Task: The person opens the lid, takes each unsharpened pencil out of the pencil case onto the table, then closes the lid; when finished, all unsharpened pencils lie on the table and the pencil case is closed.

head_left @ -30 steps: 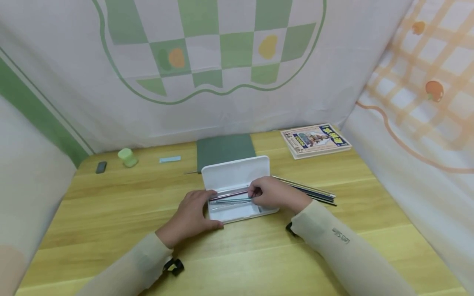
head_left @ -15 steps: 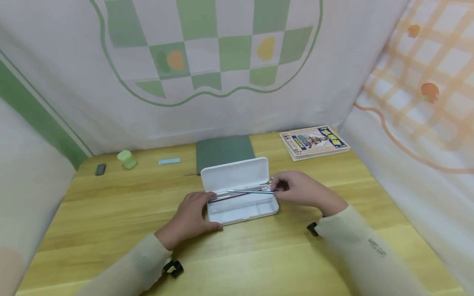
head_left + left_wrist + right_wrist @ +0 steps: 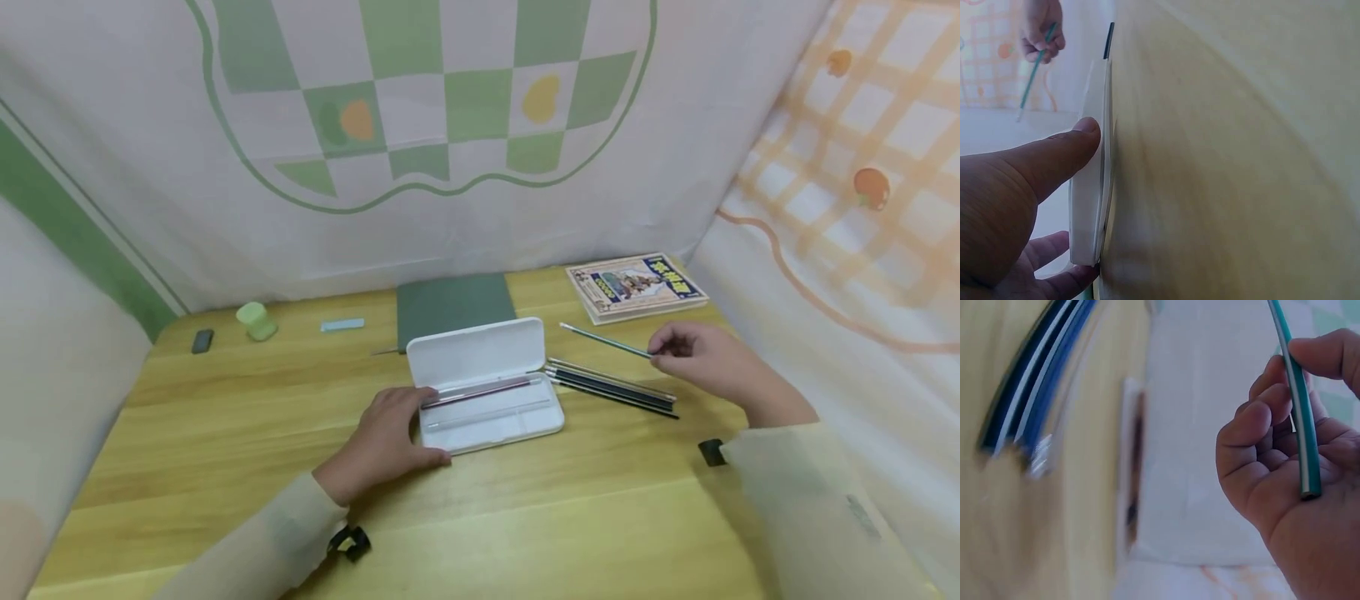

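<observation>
"what lies beyond your left grip (image 3: 384, 433)?"

"reading left to right on my feed: a dark gray block (image 3: 202, 341), a pale green hourglass-shaped thing (image 3: 257, 322) and a light blue strip (image 3: 342, 325), all on the desk (image 3: 495, 533)."

"and at the grip itself?"

"i see it holding the left end of the open white case (image 3: 477, 350), thumb at the near edge. farther off, behind the case, lies a green notebook (image 3: 453, 302). inside, just right of the grip, lies a dark reddish pencil (image 3: 480, 392)."

"farther right?"

"a bundle of pencils (image 3: 615, 390), short of my right grip (image 3: 701, 360); a book (image 3: 636, 287) beyond it. that grip pinches a green pencil (image 3: 606, 340) clear of the desk, pale end pointing left."
</observation>
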